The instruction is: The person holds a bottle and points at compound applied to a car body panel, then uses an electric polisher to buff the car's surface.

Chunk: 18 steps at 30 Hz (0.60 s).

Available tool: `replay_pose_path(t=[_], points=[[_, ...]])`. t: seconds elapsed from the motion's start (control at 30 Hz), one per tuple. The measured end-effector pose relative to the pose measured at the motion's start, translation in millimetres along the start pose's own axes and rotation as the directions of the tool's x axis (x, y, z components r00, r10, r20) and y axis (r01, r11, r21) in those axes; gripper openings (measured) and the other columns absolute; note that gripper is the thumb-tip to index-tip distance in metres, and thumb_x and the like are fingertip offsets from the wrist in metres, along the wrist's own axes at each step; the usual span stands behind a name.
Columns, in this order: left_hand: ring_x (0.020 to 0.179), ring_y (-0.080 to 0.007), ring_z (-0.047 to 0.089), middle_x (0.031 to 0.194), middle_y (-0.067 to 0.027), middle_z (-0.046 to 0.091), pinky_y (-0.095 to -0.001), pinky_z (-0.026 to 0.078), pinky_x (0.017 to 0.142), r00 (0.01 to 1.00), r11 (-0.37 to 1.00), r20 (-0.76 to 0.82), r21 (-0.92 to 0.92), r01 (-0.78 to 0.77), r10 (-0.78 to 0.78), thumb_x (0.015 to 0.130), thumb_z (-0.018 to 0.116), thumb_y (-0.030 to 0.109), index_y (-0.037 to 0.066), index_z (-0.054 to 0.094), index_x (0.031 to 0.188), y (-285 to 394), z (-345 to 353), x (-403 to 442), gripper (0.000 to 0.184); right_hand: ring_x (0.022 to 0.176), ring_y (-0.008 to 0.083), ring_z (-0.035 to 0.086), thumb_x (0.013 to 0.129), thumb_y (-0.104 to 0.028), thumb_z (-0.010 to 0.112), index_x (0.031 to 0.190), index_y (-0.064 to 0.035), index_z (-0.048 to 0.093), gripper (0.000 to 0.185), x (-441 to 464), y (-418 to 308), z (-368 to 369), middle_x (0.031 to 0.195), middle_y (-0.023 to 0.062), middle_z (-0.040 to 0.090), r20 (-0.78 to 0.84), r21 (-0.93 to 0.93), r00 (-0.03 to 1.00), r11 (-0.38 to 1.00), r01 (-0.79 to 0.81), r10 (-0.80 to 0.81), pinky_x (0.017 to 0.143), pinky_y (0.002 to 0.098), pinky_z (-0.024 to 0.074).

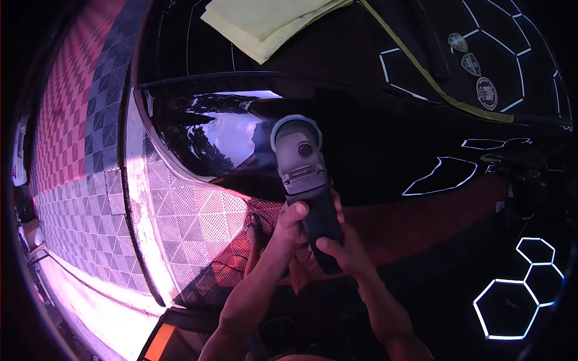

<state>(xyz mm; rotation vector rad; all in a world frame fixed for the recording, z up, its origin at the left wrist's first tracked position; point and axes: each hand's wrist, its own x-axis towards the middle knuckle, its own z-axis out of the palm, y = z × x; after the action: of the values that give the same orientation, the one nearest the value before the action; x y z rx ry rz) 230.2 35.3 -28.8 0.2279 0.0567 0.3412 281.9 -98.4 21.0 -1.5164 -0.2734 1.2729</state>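
Both my hands are wrapped round a grey and black car polisher [304, 168]. My left hand [294, 221] grips the body just behind the grey head, its thumb on top. Further back, my right hand [344, 243] closes round the black rear handle. A light blue rim of the pad [278, 131] shows round the polisher's head. The head is over the glossy black car panel [355, 144], beside the headlight [217, 138]; the pad's underside is hidden, so I cannot tell whether it touches.
A folded yellow cloth [265, 24] lies on the hood. Yellow tape [415, 66] runs along the windshield's base, near several round stickers [486, 93]. A cord [232, 263] trails over the tiled floor [198, 210] by my foot. An orange-marked dark object [161, 342] stands at lower left.
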Motion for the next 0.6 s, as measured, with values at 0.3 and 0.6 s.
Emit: replay_pose_path(t=[0.3,0.6], points=[[0.085,-0.0244,0.069,0.095,-0.0140,0.066,-0.0360,0.058,0.075,0.935,0.921,-0.081,0.161,0.355,-0.346,0.077,0.075,0.033,-0.002,0.053,0.118,-61,29,2,0.059,0.070,0.0207,0.068,0.076,-0.058,0.069,0.116,0.0025,0.050,0.076,-59,33,-24,0.081,0.0123,0.064,-0.242,0.243,0.969,0.964,0.111,-0.051,0.056,0.0279,0.0545],[0.086,-0.0289,0.068,0.101,-0.0203,0.063,-0.0378,0.058,0.077,0.951,0.952,-0.077,0.036,0.303,-0.300,0.073,0.076,0.040,-0.002,0.046,0.126,-63,18,-14,0.074,0.104,0.0208,0.060,0.077,-0.047,0.074,0.126,0.0050,0.049,0.075,-57,56,-31,0.112,0.0160,0.059,-0.192,0.090,0.981,0.996,0.015,0.002,0.089,0.0323,0.0484]])
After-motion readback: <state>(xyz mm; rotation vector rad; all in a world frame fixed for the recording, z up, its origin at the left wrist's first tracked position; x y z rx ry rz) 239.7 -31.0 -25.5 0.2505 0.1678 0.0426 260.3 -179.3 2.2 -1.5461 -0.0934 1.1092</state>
